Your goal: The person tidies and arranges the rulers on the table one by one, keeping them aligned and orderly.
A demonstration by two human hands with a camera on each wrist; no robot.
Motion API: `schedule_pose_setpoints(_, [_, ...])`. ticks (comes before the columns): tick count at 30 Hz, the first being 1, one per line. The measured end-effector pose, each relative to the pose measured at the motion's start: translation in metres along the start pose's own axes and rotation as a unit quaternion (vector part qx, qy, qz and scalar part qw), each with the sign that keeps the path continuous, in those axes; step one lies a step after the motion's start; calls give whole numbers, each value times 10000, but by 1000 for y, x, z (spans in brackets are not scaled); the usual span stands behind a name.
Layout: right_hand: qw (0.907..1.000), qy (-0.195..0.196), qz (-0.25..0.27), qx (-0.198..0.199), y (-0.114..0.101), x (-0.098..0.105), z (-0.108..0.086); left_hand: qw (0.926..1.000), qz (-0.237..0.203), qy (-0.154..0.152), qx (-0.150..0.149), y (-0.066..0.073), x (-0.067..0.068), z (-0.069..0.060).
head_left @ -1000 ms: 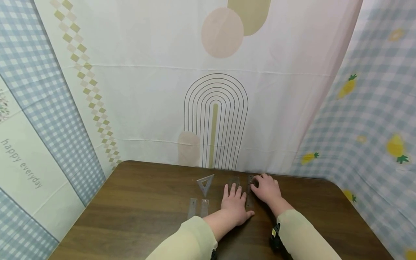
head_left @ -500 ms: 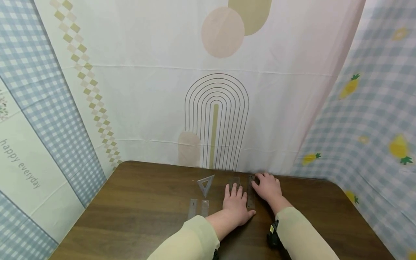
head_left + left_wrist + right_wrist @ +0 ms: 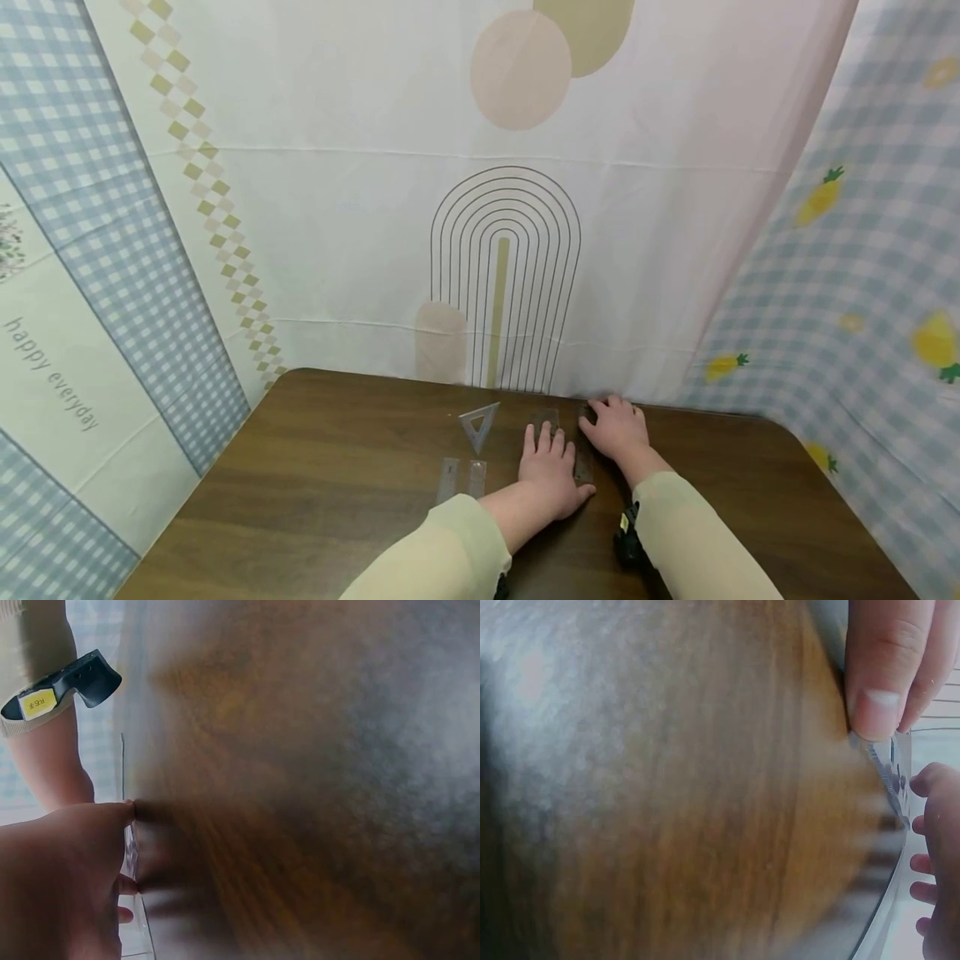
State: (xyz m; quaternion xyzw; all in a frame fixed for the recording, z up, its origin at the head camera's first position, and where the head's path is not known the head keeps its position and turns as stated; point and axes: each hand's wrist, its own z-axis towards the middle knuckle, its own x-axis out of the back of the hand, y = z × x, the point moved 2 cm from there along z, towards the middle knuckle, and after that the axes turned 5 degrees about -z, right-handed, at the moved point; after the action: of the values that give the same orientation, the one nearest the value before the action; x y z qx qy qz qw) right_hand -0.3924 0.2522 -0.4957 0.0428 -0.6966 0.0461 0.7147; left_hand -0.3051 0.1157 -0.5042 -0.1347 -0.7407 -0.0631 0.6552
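In the head view my left hand (image 3: 550,477) lies with fingers straight and spread, fingertips over a clear plastic piece (image 3: 551,416) whose kind I cannot tell. To its right, a clear ruler (image 3: 584,467) lies lengthwise away from me, partly hidden by both hands. My right hand (image 3: 615,431) pinches this ruler near its far end, thumb and fingers bent. In the right wrist view a thumb (image 3: 877,712) presses at the edge of the ruler (image 3: 885,769), with the left hand (image 3: 939,847) beyond. The left wrist view shows the left hand (image 3: 60,870) low over the tabletop.
A clear set square (image 3: 477,425) lies left of the hands. Nearer stand two clear rulers side by side, a left ruler (image 3: 447,479) and a right ruler (image 3: 477,477), both cut off by the left sleeve. The brown table (image 3: 322,483) ends at a hanging cloth (image 3: 360,250).
The head view has shifted slightly. The ruler under my right hand has slid a little toward me, and my right fingers cover more of its far end. My left hand has barely moved.
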Motion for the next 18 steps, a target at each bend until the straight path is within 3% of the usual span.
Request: schedule_pose_setpoints(18, [10000, -27, -11, -16, 2, -2, -4, 9999, -42, -69, 89, 2, -1, 3])
